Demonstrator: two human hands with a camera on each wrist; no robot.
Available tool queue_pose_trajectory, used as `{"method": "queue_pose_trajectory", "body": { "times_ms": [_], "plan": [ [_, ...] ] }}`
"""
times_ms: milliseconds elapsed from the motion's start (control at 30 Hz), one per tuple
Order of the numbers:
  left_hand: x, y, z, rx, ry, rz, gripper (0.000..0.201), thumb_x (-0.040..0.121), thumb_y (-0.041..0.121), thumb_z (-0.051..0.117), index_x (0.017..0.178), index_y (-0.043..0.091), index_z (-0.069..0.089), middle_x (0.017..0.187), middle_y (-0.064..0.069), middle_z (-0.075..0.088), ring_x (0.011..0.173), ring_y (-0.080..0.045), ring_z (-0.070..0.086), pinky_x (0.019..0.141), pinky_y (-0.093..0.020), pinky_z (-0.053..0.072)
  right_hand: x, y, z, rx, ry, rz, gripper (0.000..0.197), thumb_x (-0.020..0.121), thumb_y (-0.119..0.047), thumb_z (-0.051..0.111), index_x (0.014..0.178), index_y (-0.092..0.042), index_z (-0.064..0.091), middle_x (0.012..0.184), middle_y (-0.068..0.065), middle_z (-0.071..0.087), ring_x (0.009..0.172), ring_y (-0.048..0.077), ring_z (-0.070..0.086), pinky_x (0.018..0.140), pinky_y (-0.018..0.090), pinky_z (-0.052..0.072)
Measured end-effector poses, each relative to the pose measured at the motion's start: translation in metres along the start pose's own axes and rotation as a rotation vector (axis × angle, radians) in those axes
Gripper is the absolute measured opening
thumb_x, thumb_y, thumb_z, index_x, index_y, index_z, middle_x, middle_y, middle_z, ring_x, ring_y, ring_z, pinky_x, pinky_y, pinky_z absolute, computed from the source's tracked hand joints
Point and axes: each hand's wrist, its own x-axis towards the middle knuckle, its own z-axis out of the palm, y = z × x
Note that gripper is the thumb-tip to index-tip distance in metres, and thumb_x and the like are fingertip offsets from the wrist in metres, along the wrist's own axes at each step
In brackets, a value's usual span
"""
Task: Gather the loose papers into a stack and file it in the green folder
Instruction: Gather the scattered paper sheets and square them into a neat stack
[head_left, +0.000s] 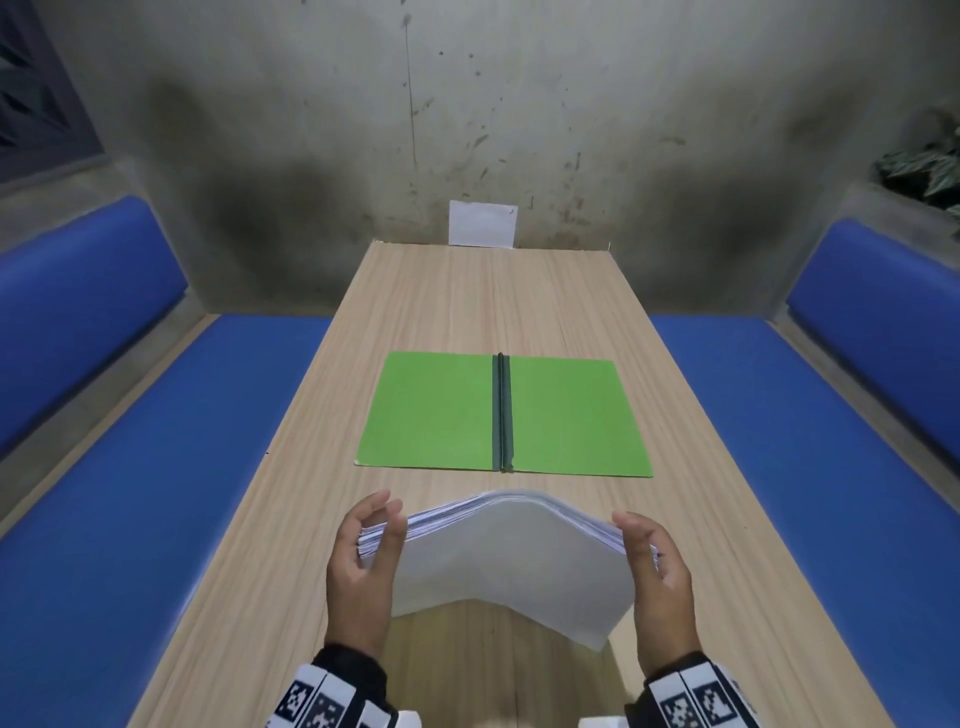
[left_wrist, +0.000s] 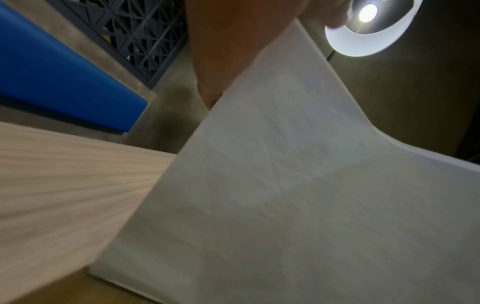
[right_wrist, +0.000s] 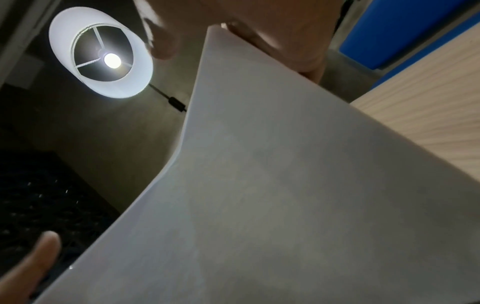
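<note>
A thick stack of white papers (head_left: 506, 558) stands on its lower edge near the table's front, bowed upward in the middle. My left hand (head_left: 371, 540) grips its left side and my right hand (head_left: 647, 551) grips its right side. The green folder (head_left: 504, 415) lies open and flat just beyond, with a dark spine down its middle and nothing on it. The left wrist view is filled by the stack's blank face (left_wrist: 298, 195) with fingers (left_wrist: 228, 51) at its upper edge. The right wrist view shows the same face (right_wrist: 272, 195) under my fingers (right_wrist: 285, 41).
The wooden table (head_left: 467, 301) runs away to a stained concrete wall. A white card (head_left: 482, 223) leans against the wall at the far edge. Blue padded benches (head_left: 114, 493) flank the table on both sides. A lit lamp (right_wrist: 103, 61) hangs overhead.
</note>
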Motion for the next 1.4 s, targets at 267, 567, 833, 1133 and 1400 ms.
{"method": "queue_pose_trajectory", "body": {
  "times_ms": [267, 567, 833, 1133, 1400],
  "plan": [
    [0.018, -0.007, 0.007, -0.051, 0.173, -0.074, 0.009, 0.081, 0.030, 0.068, 0.085, 0.038, 0.065, 0.108, -0.005, 0.063, 0.118, -0.038, 0.051, 0.104, -0.054, 0.040, 0.016, 0.000, 0.000, 0.024, 0.111, 0.061, 0.020, 0.087, -0.015, 0.060, 0.068, -0.015, 0.057, 0.077, -0.006, 0.060, 0.067, 0.014, 0.052, 0.055, 0.026, 0.039],
    [0.016, -0.009, -0.005, 0.138, -0.110, 0.000, 0.082, 0.042, 0.060, 0.077, 0.115, 0.052, 0.040, 0.113, 0.015, 0.059, 0.117, -0.017, 0.050, 0.105, -0.041, 0.036, 0.010, 0.018, -0.017, -0.156, -0.172, 0.025, 0.050, 0.062, -0.028, 0.081, 0.101, -0.034, 0.051, 0.103, -0.003, 0.060, 0.090, 0.017, 0.059, 0.070, 0.022, 0.048],
    [0.021, -0.019, -0.005, 0.186, -0.091, 0.065, 0.053, 0.089, 0.003, 0.054, 0.075, 0.053, 0.053, 0.089, 0.003, 0.062, 0.085, -0.014, 0.058, 0.063, -0.003, 0.044, 0.013, 0.023, -0.018, -0.116, -0.115, 0.043, 0.028, 0.088, 0.002, 0.055, 0.086, -0.026, 0.060, 0.089, 0.005, 0.068, 0.085, 0.026, 0.061, 0.071, 0.029, 0.049],
    [-0.011, -0.019, 0.001, 0.037, -0.025, 0.105, 0.039, 0.070, 0.015, 0.049, 0.096, 0.044, 0.047, 0.109, 0.012, 0.054, 0.093, 0.016, 0.051, 0.083, -0.009, 0.040, 0.002, 0.022, -0.008, -0.068, -0.097, 0.007, 0.031, 0.081, -0.011, 0.068, 0.094, -0.034, 0.052, 0.099, 0.003, 0.062, 0.092, 0.016, 0.061, 0.072, 0.022, 0.048],
    [0.003, -0.015, 0.007, -0.061, 0.152, -0.060, 0.017, 0.084, 0.025, 0.064, 0.100, 0.023, 0.058, 0.096, 0.015, 0.055, 0.097, -0.022, 0.049, 0.086, -0.040, 0.044, 0.014, 0.014, 0.000, 0.055, 0.042, 0.111, 0.052, 0.080, -0.055, 0.057, 0.091, -0.004, 0.060, 0.077, 0.007, 0.060, 0.071, 0.021, 0.052, 0.061, 0.029, 0.039]
  ]
}}
